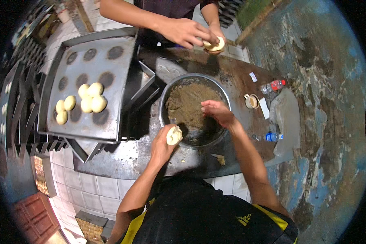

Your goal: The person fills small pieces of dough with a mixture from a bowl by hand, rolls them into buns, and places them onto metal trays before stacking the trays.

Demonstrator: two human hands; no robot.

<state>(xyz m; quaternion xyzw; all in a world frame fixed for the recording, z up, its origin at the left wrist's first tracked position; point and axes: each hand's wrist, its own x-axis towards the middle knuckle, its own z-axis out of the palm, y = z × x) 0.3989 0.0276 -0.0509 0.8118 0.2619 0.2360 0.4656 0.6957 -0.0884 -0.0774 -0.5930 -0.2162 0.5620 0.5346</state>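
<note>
Dough [174, 136] is cupped in the left hand [162, 142], and the right hand [218, 113] (whether anything is pinched cannot be told) is held over brown mash [188, 101] in a bowl [208, 140].

Glare on tabletop [122, 158]; dark shadow inside bowl [161, 110]; fisheye edges curved, corners black.

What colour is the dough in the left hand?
The dough is pale cream, best seen in the head view.
</note>
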